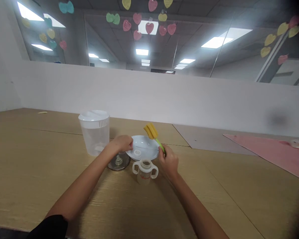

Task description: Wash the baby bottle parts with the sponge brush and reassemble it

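Observation:
My right hand [169,161] is closed round the green handle of a brush with a yellow sponge head [151,130], held up over the right rim of a white bowl [149,153]. A small white ring [137,152] lies in the bowl. My left hand [124,143] is closed at the bowl's left edge; what its fingers hold, if anything, is hidden. Below it a clear nipple [118,160] stands on a round metal dish [124,165]. Between my forearms an open baby bottle [144,176] with two white handles stands upright.
Behind my left forearm stands a translucent bucket [94,134] with a white lid. A pink sheet [271,152] and a grey mat [201,137] lie at the right. A white wall [149,96] with windows above runs along the wooden table's [40,172] back.

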`<state>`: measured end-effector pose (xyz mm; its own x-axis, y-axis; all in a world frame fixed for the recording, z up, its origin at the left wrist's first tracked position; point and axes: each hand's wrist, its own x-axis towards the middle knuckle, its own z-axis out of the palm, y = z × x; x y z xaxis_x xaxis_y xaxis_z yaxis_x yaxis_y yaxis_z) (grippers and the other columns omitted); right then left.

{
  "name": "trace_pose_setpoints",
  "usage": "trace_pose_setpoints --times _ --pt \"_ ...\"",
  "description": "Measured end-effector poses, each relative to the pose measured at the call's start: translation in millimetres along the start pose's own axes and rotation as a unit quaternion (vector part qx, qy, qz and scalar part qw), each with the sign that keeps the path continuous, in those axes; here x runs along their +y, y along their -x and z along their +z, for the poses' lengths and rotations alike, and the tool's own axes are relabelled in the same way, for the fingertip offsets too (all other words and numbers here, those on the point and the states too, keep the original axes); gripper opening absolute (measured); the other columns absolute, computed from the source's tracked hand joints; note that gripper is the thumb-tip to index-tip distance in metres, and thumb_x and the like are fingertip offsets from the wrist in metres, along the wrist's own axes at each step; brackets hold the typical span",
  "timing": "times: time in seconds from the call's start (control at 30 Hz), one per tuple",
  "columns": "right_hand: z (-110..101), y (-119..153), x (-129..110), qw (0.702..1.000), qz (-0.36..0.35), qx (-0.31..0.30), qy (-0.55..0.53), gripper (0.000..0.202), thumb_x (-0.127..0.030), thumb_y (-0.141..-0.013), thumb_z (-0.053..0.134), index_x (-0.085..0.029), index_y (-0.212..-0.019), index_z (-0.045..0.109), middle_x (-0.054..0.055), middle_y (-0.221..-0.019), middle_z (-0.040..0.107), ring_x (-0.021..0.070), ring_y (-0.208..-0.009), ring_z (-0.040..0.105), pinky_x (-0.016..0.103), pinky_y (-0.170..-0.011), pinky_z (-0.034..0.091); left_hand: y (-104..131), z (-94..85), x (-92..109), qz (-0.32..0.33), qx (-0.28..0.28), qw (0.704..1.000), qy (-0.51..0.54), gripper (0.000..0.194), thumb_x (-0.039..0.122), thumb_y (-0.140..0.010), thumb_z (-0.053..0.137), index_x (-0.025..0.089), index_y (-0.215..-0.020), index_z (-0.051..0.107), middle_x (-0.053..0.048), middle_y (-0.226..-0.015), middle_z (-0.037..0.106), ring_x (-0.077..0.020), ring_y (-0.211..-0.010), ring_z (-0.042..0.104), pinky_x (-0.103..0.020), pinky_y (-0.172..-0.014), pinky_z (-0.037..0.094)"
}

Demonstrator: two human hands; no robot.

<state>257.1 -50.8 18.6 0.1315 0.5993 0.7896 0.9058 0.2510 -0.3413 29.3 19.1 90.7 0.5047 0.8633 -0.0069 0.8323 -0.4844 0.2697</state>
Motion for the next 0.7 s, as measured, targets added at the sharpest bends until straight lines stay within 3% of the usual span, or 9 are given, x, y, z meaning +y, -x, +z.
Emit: trace_pose_setpoints --times 0.1,0.23,0.37,0.47,0.57,0.7 --pt "-0.6 0.4 0.2 1.0 -0.002 -0.001 0.0 0.04 -0.038 -0.091 0.034 -0.014 -0.099 0.065 0.007 -0.082 0.068 0.0135 -0.061 0.056 0.023 -0.059 0.037 -12.2 21.7 7.9 0.062 -0.012 0.997 0.035 0.022 0.029 -0.067 0.059 0.021 -0.084 0.071 -0.003 -0.086 0.07 -0.0167 -0.076 0.06 -0.021 -0.066 0.042" --pt "-1.1 0.8 -0.2 1.0 -0.006 -0.003 -0.004 0.04 -0.037 -0.091 0.033 -0.013 -0.1 0.065 0.007 -0.084 0.069 0.0136 -0.062 0.056 0.023 -0.059 0.038 -24.8 42.1 8.1 0.086 -0.029 0.994 0.061 0.02 0.033 -0.065 0.061 0.015 -0.064 0.069 0.0 -0.058 0.063 -0.0134 -0.056 0.054 -0.021 -0.056 0.038" --pt "-0.7 0.3 0.3 1.0 -0.003 -0.003 -0.004 0.04 -0.038 -0.091 0.034 -0.014 -0.099 0.065 0.007 -0.086 0.069 0.0139 -0.064 0.057 0.023 -0.06 0.038 -25.3 34.4 7.2 0.11 0.012 0.991 0.079 0.022 0.035 -0.065 0.061 0.014 -0.065 0.067 -0.002 -0.064 0.063 -0.0158 -0.065 0.056 -0.022 -0.06 0.041" --pt "-0.6 0.1 1.1 1.0 0.003 -0.001 -0.008 0.04 -0.038 -0.09 0.034 -0.014 -0.099 0.065 0.007 -0.084 0.069 0.0138 -0.063 0.057 0.023 -0.059 0.038 -23.8 19.0 7.8 0.127 0.109 0.977 0.131 0.033 0.042 -0.078 0.049 0.014 -0.08 0.067 -0.006 -0.087 0.064 -0.0185 -0.086 0.057 -0.026 -0.076 0.044" --pt "-0.9 0.8 -0.1 1.0 0.003 0.002 -0.022 0.04 -0.038 -0.09 0.034 -0.014 -0.099 0.065 0.008 -0.084 0.069 0.0136 -0.064 0.058 0.023 -0.06 0.039 -22.8 6.2 10.1 0.117 0.199 0.928 0.291 0.043 0.049 -0.082 0.042 0.013 -0.09 0.064 -0.008 -0.096 0.063 -0.0187 -0.089 0.057 -0.028 -0.078 0.046" --pt "-0.7 3.5 -4.2 0.999 -0.005 0.004 -0.044 0.039 -0.038 -0.091 0.035 -0.014 -0.1 0.064 0.008 -0.088 0.069 0.0144 -0.069 0.06 0.023 -0.064 0.042 -19.0 -2.4 17.5 0.075 0.201 0.842 0.496 0.053 0.058 -0.08 0.045 0.012 -0.1 0.061 -0.009 -0.1 0.064 -0.0176 -0.09 0.059 -0.027 -0.077 0.048"
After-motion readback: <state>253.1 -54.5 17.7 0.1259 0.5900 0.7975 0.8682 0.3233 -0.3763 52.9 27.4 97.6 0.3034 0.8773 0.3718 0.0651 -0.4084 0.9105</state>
